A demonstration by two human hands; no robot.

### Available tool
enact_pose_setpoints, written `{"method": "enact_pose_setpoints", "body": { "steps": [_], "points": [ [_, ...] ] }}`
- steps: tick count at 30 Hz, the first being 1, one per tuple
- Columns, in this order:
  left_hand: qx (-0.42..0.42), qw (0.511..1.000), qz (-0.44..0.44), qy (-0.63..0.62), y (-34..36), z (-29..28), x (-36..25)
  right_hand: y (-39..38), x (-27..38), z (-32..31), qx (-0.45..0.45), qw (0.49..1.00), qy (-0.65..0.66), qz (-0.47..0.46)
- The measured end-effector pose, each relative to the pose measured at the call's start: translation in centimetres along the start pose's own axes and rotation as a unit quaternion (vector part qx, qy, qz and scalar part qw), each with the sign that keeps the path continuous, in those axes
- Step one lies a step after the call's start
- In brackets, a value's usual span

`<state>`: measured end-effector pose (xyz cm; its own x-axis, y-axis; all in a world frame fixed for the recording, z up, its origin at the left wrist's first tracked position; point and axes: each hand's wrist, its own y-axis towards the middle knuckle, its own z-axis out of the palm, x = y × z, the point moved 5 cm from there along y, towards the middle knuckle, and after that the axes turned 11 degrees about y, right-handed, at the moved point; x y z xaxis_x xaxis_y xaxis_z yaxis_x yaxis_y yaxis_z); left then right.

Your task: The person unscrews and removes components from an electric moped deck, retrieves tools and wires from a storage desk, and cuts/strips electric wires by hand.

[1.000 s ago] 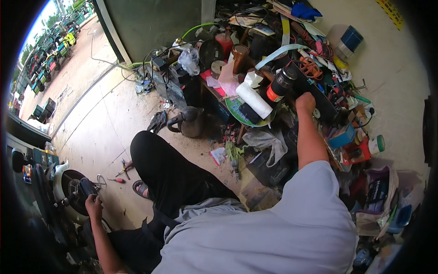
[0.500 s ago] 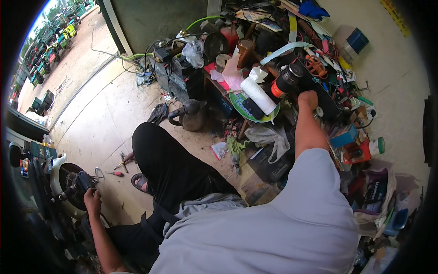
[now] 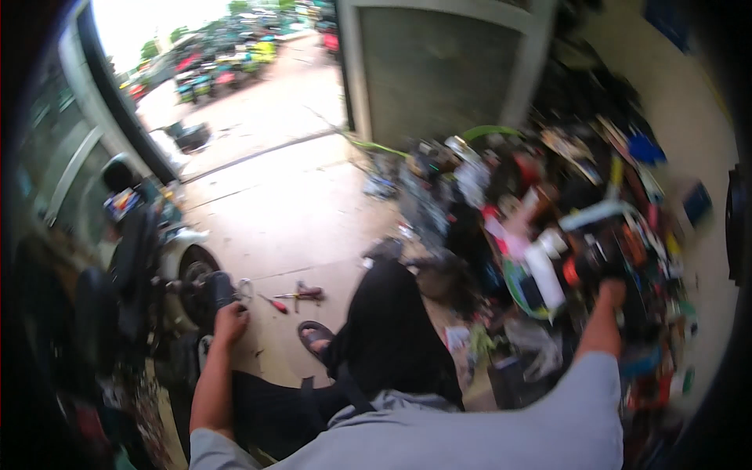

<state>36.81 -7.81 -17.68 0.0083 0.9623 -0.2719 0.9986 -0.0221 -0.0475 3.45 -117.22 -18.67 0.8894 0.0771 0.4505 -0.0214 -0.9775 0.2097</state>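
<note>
At the left, my left hand (image 3: 230, 322) is closed around the lower end of a dark, block-shaped thing (image 3: 222, 291), whose kind I cannot make out. It stands beside the hub of a wheel with a pale rim (image 3: 186, 276). On the right, my right hand (image 3: 612, 294) reaches into a heap of clutter, close to a dark jar with a red-orange band (image 3: 599, 257). Motion blur hides its fingers. A white roll (image 3: 544, 276) lies left of that jar on a green-edged round board (image 3: 513, 287).
On the floor lie a red-handled screwdriver (image 3: 276, 304) and pliers (image 3: 301, 294), near my sandalled foot (image 3: 315, 338). A dark kettle-like pot (image 3: 446, 280) sits beyond my knee. A doorway stands at the back, with parked scooters (image 3: 227, 66) outside.
The view has swung left and up, so the doorway shows more fully and the clutter appears farther right, blurred. Both hands stay near the same things as before.
</note>
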Motion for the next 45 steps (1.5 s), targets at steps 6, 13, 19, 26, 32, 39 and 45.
{"method": "enact_pose_setpoints", "body": {
  "steps": [6, 13, 19, 26, 32, 39, 45],
  "points": [
    [0.008, 0.999, -0.028, 0.034, -0.9, 0.1, -1.0, -2.9, -1.2, -1.9, 0.038, 0.997, 0.025, 0.065],
    [-0.005, 0.999, -0.001, 0.036, -1.2, -1.2, -2.6, -3.7, -2.4, -1.4, -0.021, 0.995, 0.097, -0.007],
    [-0.019, 0.998, 0.014, -0.058, -0.4, 1.0, 1.1, -3.2, 1.5, -0.1, -0.079, 0.990, 0.051, -0.105],
    [0.032, 0.990, 0.023, -0.136, -1.3, -0.4, -1.9, -17.1, 3.5, -10.4, -0.091, 0.874, 0.468, -0.095],
    [0.026, 0.985, 0.012, -0.169, -2.3, -1.2, -2.6, -31.0, 6.2, -5.6, 0.087, 0.856, 0.480, -0.169],
    [-0.011, 0.978, 0.008, -0.210, -3.9, -3.8, -5.0, -47.1, 16.1, -0.1, 0.428, 0.690, 0.584, 0.011],
    [-0.054, 0.947, -0.004, -0.317, -6.9, -8.9, -7.6, -54.7, 31.2, -5.8, 0.564, 0.578, 0.579, -0.110]
  ]
}}
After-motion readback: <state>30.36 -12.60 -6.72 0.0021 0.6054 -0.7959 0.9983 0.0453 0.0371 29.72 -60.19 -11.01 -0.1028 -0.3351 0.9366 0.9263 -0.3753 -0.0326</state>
